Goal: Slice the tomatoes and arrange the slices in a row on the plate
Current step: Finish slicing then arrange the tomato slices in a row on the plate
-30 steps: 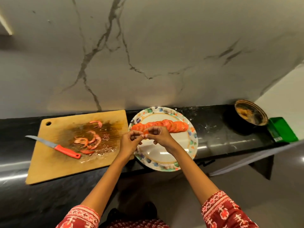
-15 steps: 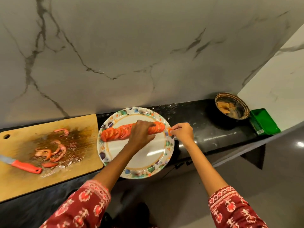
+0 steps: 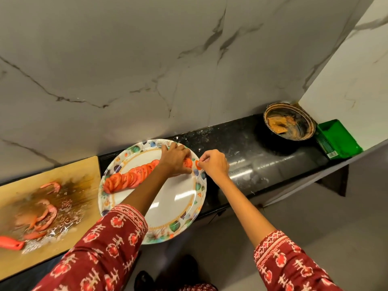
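A white plate (image 3: 168, 206) with a leaf-patterned rim sits on the black counter. A row of overlapping tomato slices (image 3: 130, 177) runs across its far half. My left hand (image 3: 175, 159) reaches over the plate and rests its curled fingers on the right end of the row, hiding the slices there. My right hand (image 3: 214, 163) hovers at the plate's right rim and pinches a small tomato slice (image 3: 198, 164) between thumb and fingertips.
A wooden cutting board (image 3: 50, 208) lies left of the plate, wet with juice and tomato scraps (image 3: 45, 215). The red knife handle (image 3: 11, 243) shows at its left edge. A dirty round bowl (image 3: 289, 122) and a green box (image 3: 338, 138) stand far right.
My left hand has slid further right along the row to its end. My right hand stays at the plate's right rim with its small slice. The view has shifted right.
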